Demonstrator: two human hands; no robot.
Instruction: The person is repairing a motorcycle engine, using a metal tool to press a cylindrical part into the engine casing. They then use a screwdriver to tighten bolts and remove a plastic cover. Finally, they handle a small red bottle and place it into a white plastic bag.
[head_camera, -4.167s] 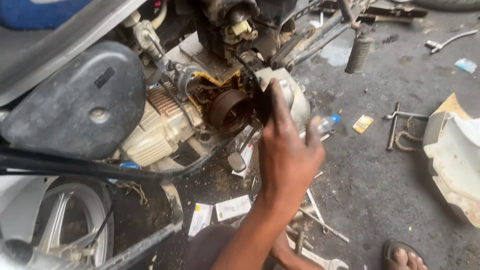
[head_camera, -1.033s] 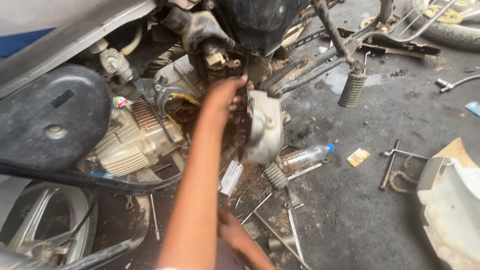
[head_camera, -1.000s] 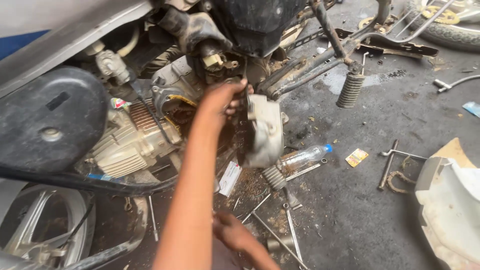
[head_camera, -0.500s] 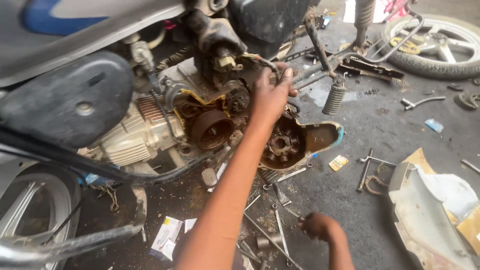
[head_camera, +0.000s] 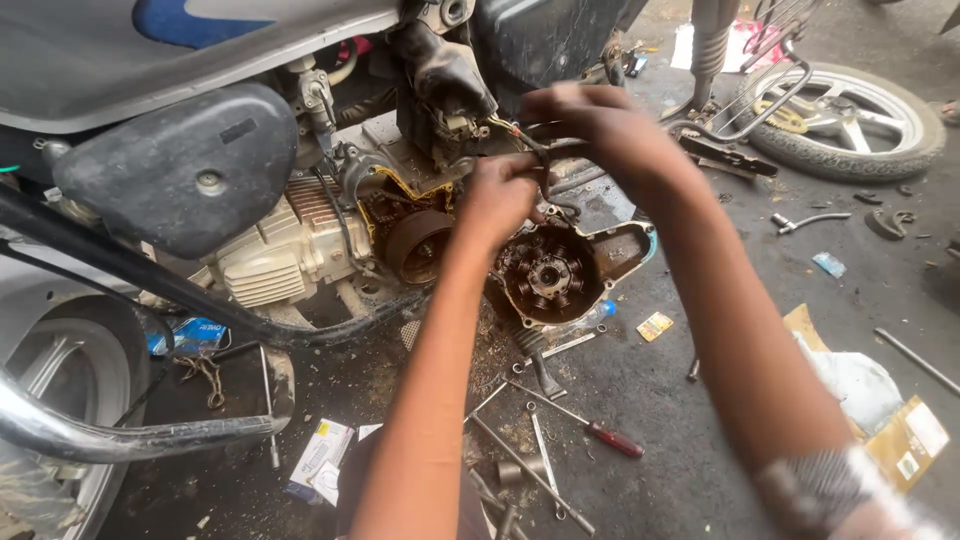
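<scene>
The left hand (head_camera: 500, 200) is curled shut around the top edge of a detached engine side cover (head_camera: 560, 270), which it holds up with the open inside turned toward the camera. A ring of copper-coloured coils around a round hub shows inside the cover. The right hand (head_camera: 590, 120) sits just above and slightly beyond the left, its fingers pinched on a thin bundle of wires (head_camera: 535, 150) that runs from the cover up toward the motorcycle's frame; how firmly it grips cannot be told, as the hand is blurred.

Just to the left of the held cover, the engine (head_camera: 300, 250) stands open, showing a dark round rotor (head_camera: 415, 245) ringed by a yellowish gasket edge. Farther left of the grip, a dark grey side panel (head_camera: 180, 165) covers the bike's body, with a black frame tube (head_camera: 150, 280) crossing below it.

Beneath the held cover, on the dirty concrete floor (head_camera: 720, 400), lie a red-handled screwdriver (head_camera: 600, 432), several spanners and rods, and a small yellow packet (head_camera: 655, 326). Nearer the camera, left of the left forearm, lies a small white and blue box (head_camera: 320, 455). Well to the right of the hands and beyond them, a loose wheel (head_camera: 850, 115) lies flat, and crumpled cardboard and plastic (head_camera: 870, 400) sit by the right forearm.
</scene>
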